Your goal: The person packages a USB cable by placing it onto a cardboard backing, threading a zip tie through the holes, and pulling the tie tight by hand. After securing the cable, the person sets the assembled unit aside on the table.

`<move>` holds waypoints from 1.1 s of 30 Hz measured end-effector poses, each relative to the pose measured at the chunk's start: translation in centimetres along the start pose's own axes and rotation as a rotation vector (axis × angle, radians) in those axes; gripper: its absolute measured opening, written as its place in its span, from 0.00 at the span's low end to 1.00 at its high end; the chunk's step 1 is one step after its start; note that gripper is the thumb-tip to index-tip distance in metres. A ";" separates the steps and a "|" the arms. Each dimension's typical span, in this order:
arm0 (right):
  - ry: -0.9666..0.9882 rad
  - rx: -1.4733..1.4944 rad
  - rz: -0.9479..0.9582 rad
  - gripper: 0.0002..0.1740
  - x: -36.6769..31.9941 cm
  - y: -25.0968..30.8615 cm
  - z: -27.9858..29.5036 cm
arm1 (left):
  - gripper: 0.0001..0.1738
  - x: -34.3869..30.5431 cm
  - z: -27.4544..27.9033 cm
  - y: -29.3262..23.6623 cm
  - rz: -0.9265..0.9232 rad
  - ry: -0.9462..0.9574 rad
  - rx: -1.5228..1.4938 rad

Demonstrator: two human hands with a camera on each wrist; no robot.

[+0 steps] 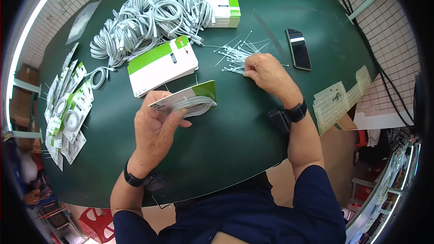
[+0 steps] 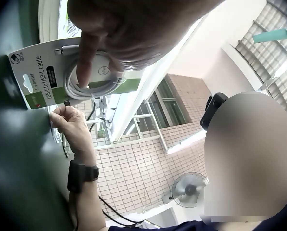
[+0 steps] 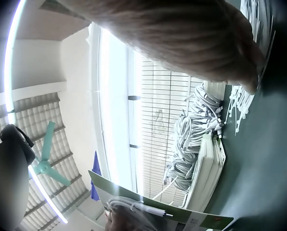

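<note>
A backing card (image 1: 199,91) with a coiled white cable (image 1: 196,105) is held above the near middle of the green table (image 1: 235,135) by the left hand (image 1: 156,129). The fingers are curled behind the card and the thumb is pressed on the coil.

The right hand (image 1: 267,73) is set farther right on a scatter of cable ties (image 1: 233,56), its fingers bent down. Whether a tie is pinched cannot be told.

Just beyond the held card lies a stack of cards (image 1: 160,65), which stands between it and the heap of cables (image 1: 144,16) at the far side. A second stack (image 1: 224,0) is seen far back and a phone (image 1: 298,49) to the right of the ties. Packed cards (image 1: 68,108) lie along the left edge and plastic bags (image 1: 339,99) at the right edge.

The print "USB-C to USB-C Cable" can be read only in the left wrist view. The stack's edge is shown from table level only in the right wrist view.
</note>
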State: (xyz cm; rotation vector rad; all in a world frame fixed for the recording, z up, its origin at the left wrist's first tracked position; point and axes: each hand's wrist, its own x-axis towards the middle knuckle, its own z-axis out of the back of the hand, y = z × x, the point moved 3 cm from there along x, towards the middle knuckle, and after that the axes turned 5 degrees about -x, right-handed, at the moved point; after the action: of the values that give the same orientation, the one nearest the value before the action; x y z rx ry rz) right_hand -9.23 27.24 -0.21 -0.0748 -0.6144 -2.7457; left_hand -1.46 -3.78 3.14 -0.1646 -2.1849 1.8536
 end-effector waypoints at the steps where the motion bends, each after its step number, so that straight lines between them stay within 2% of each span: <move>1: -0.009 0.014 -0.004 0.08 -0.1 -0.1 0.0 | 0.15 -0.1 -0.1 0.0 0.006 0.008 -0.005; 8: 0.005 -0.105 -0.055 0.07 -0.3 -0.2 -0.4 | 0.15 -0.2 -0.4 -0.3 0.014 0.027 0.010; 13: -0.052 -0.036 -0.069 0.08 -0.3 0.6 0.5 | 0.15 -0.2 -0.4 -0.2 0.011 0.024 0.005; 16: 0.091 -0.058 -0.141 0.09 -0.4 0.8 0.3 | 0.15 -0.1 -0.4 -0.2 0.009 0.017 0.002; 20: 0.052 -0.040 -0.058 0.09 -0.2 0.6 -0.2 | 0.14 0.0 -0.3 -0.2 0.016 0.014 -0.020; 33: -0.003 -0.017 0.029 0.08 -0.2 1.5 0.6 | 0.14 -0.3 -0.2 -0.4 0.021 0.048 0.002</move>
State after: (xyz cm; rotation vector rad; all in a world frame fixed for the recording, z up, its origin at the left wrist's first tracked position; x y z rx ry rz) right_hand -8.63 26.31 0.95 -0.0912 -0.5862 -2.7234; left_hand -1.11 -3.72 3.57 -0.2302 -2.1574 1.8434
